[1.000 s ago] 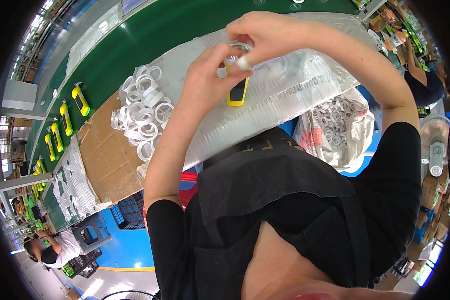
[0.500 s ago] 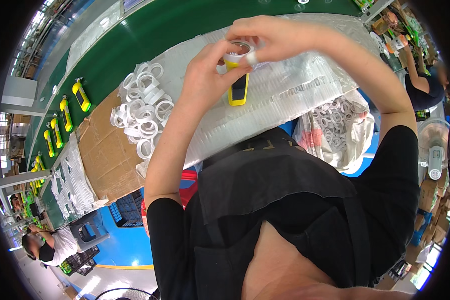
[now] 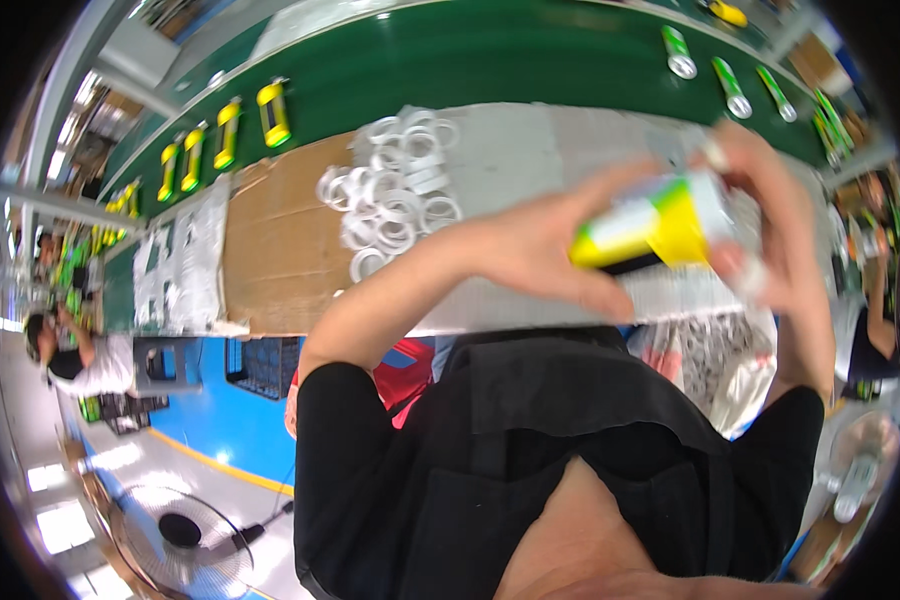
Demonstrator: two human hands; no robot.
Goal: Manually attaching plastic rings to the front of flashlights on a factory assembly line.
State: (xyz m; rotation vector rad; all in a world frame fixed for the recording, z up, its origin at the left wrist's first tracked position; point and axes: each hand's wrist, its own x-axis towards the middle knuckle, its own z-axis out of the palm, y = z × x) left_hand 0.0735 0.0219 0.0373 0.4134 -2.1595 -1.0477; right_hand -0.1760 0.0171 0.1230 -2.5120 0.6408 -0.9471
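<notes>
A yellow, green and black handheld device point(image 3: 660, 230) with a round, pale head is tilted over the table, smeared by motion; its exact kind is unclear. My right hand point(image 3: 780, 220) has its fingers curled round the head, with white covers on some fingertips. Around the narrower yellow-and-black end is my left hand point(image 3: 550, 240), thumb below and fingers above. A heap of white plastic rings point(image 3: 395, 190) lies left of the hands, beside my left forearm. Beneath the hands is the padded, plastic-covered work surface point(image 3: 515, 150).
Several yellow devices point(image 3: 227, 135) stand along the green belt point(image 3: 390, 60). Green cylinders with silvery ends point(image 3: 732, 88) lie at its far right. A bag of small rings point(image 3: 715, 355) sits by my right side. Other people work at left and right; a fan point(image 3: 180, 530) stands behind left.
Both hands have moved right and nearer to me with the device, which has gone from upright to tilted sideways. My view has turned, showing more of the belt at right.
</notes>
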